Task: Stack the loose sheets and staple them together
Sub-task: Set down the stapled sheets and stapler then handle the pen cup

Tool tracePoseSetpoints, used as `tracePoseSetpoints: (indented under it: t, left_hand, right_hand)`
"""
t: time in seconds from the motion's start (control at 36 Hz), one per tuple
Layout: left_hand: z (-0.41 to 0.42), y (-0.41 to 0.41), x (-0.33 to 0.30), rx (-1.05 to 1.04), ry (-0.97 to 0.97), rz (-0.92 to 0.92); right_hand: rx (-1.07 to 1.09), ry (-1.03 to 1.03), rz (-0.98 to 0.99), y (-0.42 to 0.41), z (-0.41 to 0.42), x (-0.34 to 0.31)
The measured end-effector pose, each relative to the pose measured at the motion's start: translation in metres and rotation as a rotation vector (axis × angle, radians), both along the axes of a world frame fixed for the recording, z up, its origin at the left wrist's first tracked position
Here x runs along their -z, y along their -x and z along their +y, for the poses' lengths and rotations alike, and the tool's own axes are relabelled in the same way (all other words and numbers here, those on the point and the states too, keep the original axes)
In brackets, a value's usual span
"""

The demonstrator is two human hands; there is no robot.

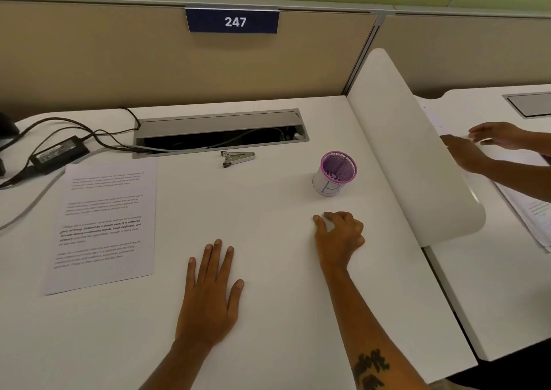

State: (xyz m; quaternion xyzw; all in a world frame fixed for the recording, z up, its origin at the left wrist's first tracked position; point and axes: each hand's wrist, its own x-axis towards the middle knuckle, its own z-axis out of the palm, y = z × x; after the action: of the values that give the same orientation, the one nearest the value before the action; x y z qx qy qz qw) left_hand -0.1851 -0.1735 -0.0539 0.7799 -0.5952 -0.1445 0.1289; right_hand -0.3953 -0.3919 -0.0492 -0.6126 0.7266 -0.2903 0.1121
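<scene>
Left hand [210, 294] flat on the white counter [268, 315], palm down, fingers [216, 255] straight and slightly spread, thumb out to the right, grasping nothing. Forearm running back toward the near edge, wrist straight.

Right hand [338, 237] farther and to the right, knuckles raised, fingers [334, 218] loosely curled with tips touching the counter, thumb tip down beside them; released, nothing held. Forearm angled in from the near right, dark tattoo [371, 368] on its upper side.

Printed sheets [104, 225] lying flat on the left part of the counter, well apart from both hands, left of the left hand, text facing up; cannot tell how many sheets in the pile. Stapler [237, 158] lying at the far middle, just near the grey cable slot [220, 133], well beyond both hands, untouched. Purple mesh cup [335, 173] upright beyond the right hand, near it but apart, white label wrapped round its lower part.

Black power brick [59, 152] and cables [89, 133] at the far left, cables leading into the slot. Blue sign [232, 20] reading 247 on the beige partition behind. White curved divider [411, 151] along the right edge; past it, on the neighbouring counter, another person's two hands [489, 145] over more papers [530, 211].
</scene>
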Motion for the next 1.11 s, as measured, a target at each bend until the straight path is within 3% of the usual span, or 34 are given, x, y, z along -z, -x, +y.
tracePoseSetpoints:
  t: [0.53, 1.03, 1.11]
  left_hand:
    - [0.001, 0.000, -0.001, -0.003, 0.013, 0.010]
    - [0.000, 0.000, -0.001, -0.006, -0.002, 0.006]
    - [0.000, 0.000, -0.001, -0.006, 0.002, 0.011]
  right_hand:
    - [0.078, -0.017, 0.082, -0.020, -0.003, -0.006]
    - [-0.094, -0.111, 0.395, -0.017, -0.008, -0.005]
    - [-0.142, -0.166, 0.369, -0.011, -0.010, -0.011]
